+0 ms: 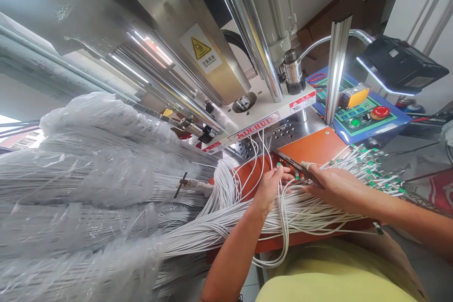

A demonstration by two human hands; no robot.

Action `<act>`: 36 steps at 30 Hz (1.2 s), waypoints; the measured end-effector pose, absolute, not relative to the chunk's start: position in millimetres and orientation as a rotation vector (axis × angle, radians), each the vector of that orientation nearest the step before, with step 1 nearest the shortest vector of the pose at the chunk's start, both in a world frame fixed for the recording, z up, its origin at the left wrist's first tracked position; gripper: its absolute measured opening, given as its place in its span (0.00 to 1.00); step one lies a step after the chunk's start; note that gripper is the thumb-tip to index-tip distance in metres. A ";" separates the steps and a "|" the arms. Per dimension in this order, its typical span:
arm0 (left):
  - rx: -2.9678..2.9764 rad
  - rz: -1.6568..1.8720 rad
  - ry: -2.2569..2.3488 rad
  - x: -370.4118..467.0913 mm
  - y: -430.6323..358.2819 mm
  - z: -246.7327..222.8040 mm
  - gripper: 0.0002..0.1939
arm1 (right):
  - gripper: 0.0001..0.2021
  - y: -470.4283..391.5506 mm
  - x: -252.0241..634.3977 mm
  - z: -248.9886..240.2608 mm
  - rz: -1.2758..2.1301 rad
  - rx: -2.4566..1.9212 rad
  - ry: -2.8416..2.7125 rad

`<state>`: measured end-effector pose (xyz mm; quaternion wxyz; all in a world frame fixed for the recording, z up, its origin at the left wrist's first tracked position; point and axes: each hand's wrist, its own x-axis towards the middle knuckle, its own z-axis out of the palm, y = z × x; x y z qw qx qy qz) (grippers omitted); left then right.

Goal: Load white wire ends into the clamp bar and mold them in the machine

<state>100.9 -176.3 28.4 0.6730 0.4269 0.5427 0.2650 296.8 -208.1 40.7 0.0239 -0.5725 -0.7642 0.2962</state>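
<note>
My left hand [272, 185] pinches a white cable close to its end, where a small green connector [279, 164] sticks up from the fingertips. Fingers of my right hand [334, 188] are closed on a long dark metal plate [299, 166], which slants toward the machine. Another green cable end [297, 176] shows just below the plate. White cables [284, 226] loop down from between the hands. Under both hands lies a thick bundle of white cables [226, 222]. Two cables [262, 148] run into the gap beneath the machine's white head.
The moulding machine [255, 125] stands ahead, with a hot-surface label [201, 47] on it. At right is a control panel [371, 115] with red and green buttons, beneath a lamp [401, 63]. Plastic-wrapped cable bundles [88, 174] fill the left. A T-handle [182, 184] juts out beside them.
</note>
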 end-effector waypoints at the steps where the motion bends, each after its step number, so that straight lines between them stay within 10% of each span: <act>1: 0.944 0.612 1.209 99.7 -176.0 28.0 0.28 | 0.21 -208.2 296.8 40.6 0.919 -1.773 -2.363; 19: 1.786 0.641 1.587 90.0 -176.4 23.6 0.04 | 0.21 -208.1 299.1 45.3 0.978 -1.753 -2.310; 36: 1.819 0.823 1.370 93.1 -180.4 24.2 0.07 | 0.18 -206.4 304.2 27.2 0.912 -1.684 -2.290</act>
